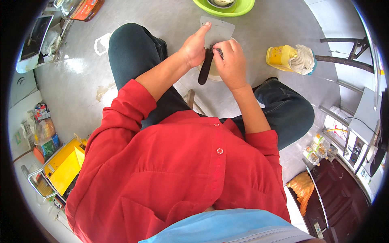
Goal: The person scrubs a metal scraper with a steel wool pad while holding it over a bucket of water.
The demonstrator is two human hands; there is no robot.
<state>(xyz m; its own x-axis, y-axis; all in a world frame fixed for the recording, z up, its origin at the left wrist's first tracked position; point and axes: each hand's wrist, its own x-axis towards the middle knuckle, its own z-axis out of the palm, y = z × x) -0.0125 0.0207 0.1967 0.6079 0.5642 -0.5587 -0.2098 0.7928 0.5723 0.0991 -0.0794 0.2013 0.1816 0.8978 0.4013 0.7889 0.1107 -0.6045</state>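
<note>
A cleaver (218,29) with a broad grey metal blade and a dark handle (206,67) is held between my hands, its blade pointing away from me. My left hand (196,45) grips the cleaver where blade and handle meet, its thumb laid on the blade. My right hand (230,59) pinches a dark grey, mesh-like scouring pad (219,52) against the base of the blade. Beneath both hands stands a pale round container (215,76), mostly hidden by them, so its contents cannot be told.
A green basin (240,11) with a bowl inside stands beyond the cleaver. A yellow jug (277,57) with a cloth (302,59) over it stands at the right. A large bottle (86,9) lies far left. My knees flank the container.
</note>
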